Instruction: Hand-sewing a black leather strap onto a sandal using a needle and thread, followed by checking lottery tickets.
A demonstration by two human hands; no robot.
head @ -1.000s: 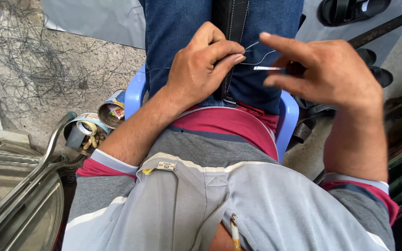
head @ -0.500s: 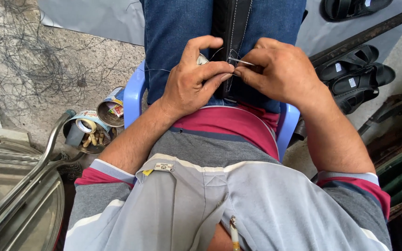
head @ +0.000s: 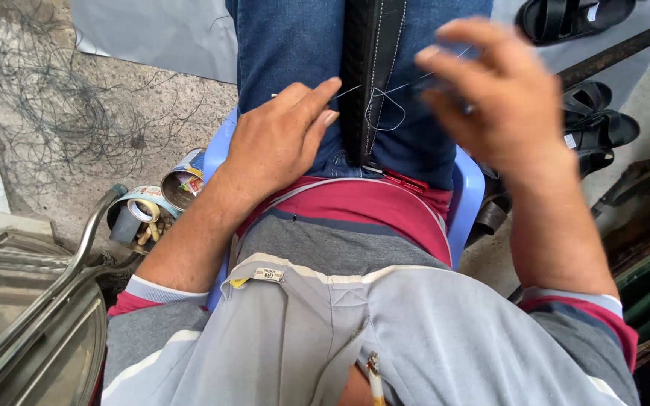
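Closest to you hangs a cigarette at the bottom edge, above your grey shirt and the maroon band at your waist. Beyond that, your left hand lies flat on your jeans, fingers loosely together and holding nothing, its fingertips pressed against the left edge of the black strap that runs lengthwise between your thighs. Your right hand is raised over the other side of the strap, blurred, fingers curled; it seems to pinch something thin, most likely a needle, though you cannot quite tell. A pale thread runs from the strap's edge toward that hand and loops slackly over the denim. This looks like the pulling part of a stitch, with the slack not yet drawn tight. The next move calls for steady tension on the thread while the left fingers keep the strap from sliding. You sit on a blue stool; open tins stand on the concrete at your left, and black sandals lie farther off at your right.
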